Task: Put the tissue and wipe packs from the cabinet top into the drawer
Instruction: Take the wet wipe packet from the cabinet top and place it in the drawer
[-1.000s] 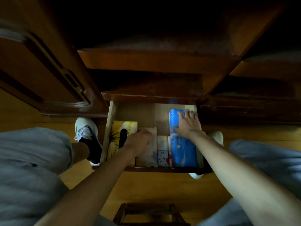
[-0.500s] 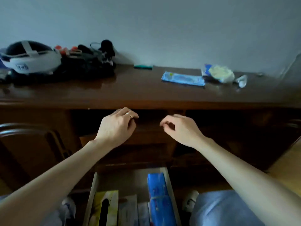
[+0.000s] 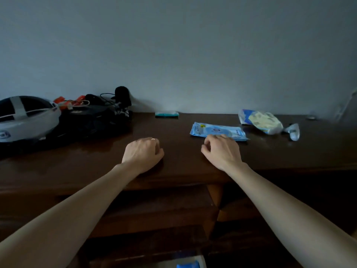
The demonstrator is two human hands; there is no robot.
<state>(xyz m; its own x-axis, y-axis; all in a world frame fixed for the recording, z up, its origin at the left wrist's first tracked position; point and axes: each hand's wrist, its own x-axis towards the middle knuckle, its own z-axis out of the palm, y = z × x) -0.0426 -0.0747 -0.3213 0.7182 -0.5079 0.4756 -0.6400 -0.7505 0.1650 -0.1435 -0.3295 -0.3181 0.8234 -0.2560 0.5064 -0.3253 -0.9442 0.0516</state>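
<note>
Blue and flat, the wipe pack [image 3: 218, 131] lies on the cabinet top [image 3: 173, 151], and my right hand [image 3: 222, 150] is at its near edge, fingers loosely curled and holding nothing; whether the fingertips touch the film I can't quite tell in this dim light. Beyond it sits a crumpled tissue pack [image 3: 259, 120], yellowish inside, with a small silvery wrapper [image 3: 292, 131] just beside it. My left hand [image 3: 144, 152] rests on the wood, fingers curled under, gripping nothing. The drawer [image 3: 190, 265] is barely in view at the bottom edge, a blue pack already in it. Risks as I see them: that thin pack on polished wood may slide away instead of lifting, nudging into the tissue pack. With the drawer almost out of sight, a drop could miss it. A small teal item [image 3: 166, 114] sits by the wall.
</note>
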